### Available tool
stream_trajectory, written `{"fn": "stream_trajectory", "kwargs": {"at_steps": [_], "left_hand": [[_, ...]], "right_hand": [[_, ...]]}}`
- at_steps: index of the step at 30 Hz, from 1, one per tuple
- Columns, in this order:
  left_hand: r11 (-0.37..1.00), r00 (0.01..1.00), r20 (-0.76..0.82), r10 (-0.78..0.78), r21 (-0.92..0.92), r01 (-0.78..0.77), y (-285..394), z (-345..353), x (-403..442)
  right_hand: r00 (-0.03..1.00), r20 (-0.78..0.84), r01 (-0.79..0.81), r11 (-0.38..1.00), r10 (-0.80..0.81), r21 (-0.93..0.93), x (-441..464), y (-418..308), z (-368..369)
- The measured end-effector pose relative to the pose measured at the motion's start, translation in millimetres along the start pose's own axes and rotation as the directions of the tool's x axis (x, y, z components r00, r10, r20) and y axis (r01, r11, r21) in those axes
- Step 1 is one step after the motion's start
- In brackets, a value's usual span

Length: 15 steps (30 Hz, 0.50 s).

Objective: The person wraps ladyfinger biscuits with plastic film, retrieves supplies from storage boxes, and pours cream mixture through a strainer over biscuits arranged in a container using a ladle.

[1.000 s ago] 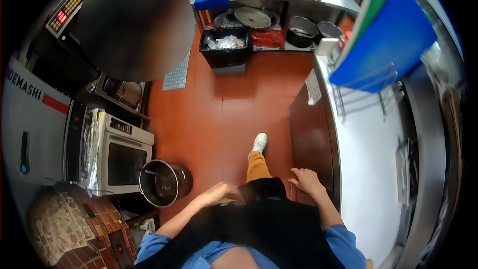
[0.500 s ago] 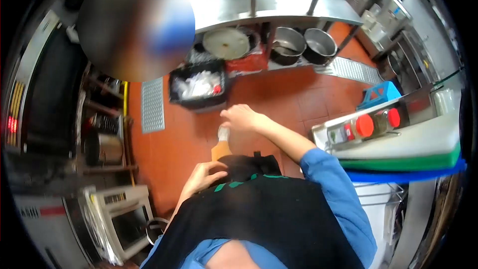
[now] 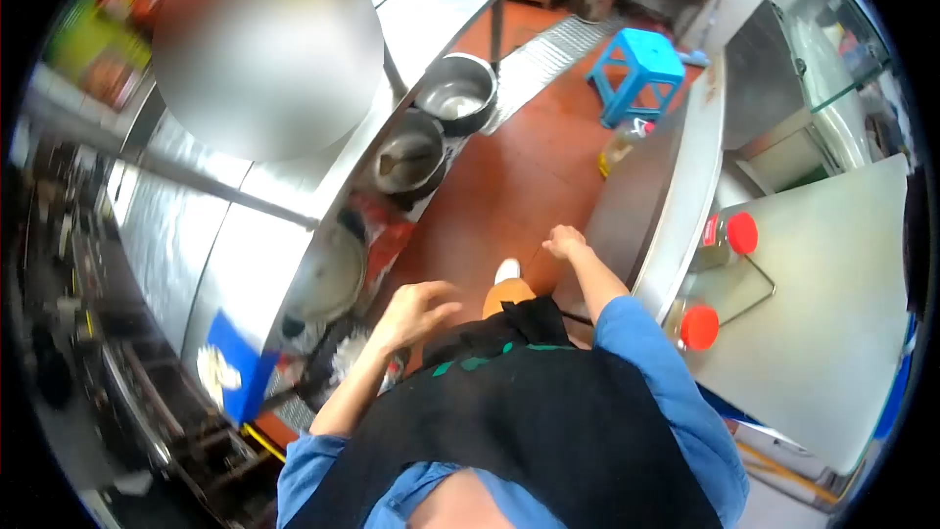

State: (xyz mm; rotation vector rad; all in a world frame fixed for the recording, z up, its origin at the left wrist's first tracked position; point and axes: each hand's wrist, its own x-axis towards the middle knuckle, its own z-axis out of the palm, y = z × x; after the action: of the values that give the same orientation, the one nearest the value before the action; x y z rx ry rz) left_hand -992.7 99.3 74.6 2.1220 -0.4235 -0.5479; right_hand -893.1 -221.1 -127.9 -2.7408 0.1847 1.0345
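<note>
And round goes the view to the right: neither hand shows anything in its grip. The left hand [image 3: 416, 315] hangs in front of the apron [image 3: 548, 411], thumb and fingers loosely parted. The right hand [image 3: 565, 241] has swung from over the foot out to the right, beside the counter [image 3: 627, 220]; its fingers are curled in, and I can't tell how tightly, or whether it touches the side. So no piece is being worked: the person appears to be turning and walking.

Just behind the left forearm, crumpled white rubbish [image 3: 348, 353]; beyond, two pots [image 3: 457, 88] [image 3: 408, 152] sit under the steel table [image 3: 431, 15], now along the left. Beside the right arm come two red-lidded jars [image 3: 732, 237] [image 3: 693, 325], with a cutting board [image 3: 813, 333] past them. Farther ahead, a bottle [image 3: 619, 149] has come into sight near the blue stool [image 3: 641, 59].
</note>
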Motion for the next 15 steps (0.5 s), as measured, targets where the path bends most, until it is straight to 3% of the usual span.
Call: {"fn": "stream_trajectory", "kwargs": {"at_steps": [3, 5, 6, 7, 10, 11, 12, 14, 15], "left_hand": [[0.982, 0.969, 0.164, 0.185, 0.005, -0.188, 25, -4, 119], [0.981, 0.948, 0.254, 0.193, -0.024, -0.193, 57, -8, 186], [0.988, 0.947, 0.289, 0.14, -0.103, -0.115, 73, -15, 214], [0.978, 0.94, 0.287, 0.184, -0.154, -0.144, 79, -18, 240], [0.98, 0.924, 0.33, 0.194, -0.117, -0.164, 91, -50, 317], [0.985, 0.93, 0.328, 0.165, -0.101, -0.14, 88, -60, 341], [0.97, 0.939, 0.245, 0.243, -0.075, -0.231, 77, -66, 367], [0.991, 0.968, 0.209, 0.136, -0.018, -0.135, 60, -79, 417], [0.997, 0.978, 0.198, 0.067, 0.013, -0.071, 55, -86, 439]], "right_hand": [[0.997, -0.015, -0.074, 0.991, 0.077, 0.112, 65, 29, -6], [0.983, 0.163, -0.123, 0.971, 0.091, 0.203, 96, 26, -32], [0.994, 0.102, -0.047, 0.981, 0.028, 0.187, 106, 23, -50], [0.998, 0.042, 0.032, 0.985, -0.039, 0.171, 115, 19, -64], [0.992, 0.063, 0.09, 0.955, -0.112, 0.283, 167, 25, -133], [0.993, -0.033, 0.116, 0.945, -0.112, 0.307, 184, 34, -158], [0.985, -0.132, 0.152, 0.935, -0.115, 0.322, 201, 42, -180], [0.938, -0.315, 0.258, 0.893, -0.141, 0.368, 248, 67, -213], [0.927, -0.368, 0.225, 0.892, -0.073, 0.392, 265, 83, -226]]}}
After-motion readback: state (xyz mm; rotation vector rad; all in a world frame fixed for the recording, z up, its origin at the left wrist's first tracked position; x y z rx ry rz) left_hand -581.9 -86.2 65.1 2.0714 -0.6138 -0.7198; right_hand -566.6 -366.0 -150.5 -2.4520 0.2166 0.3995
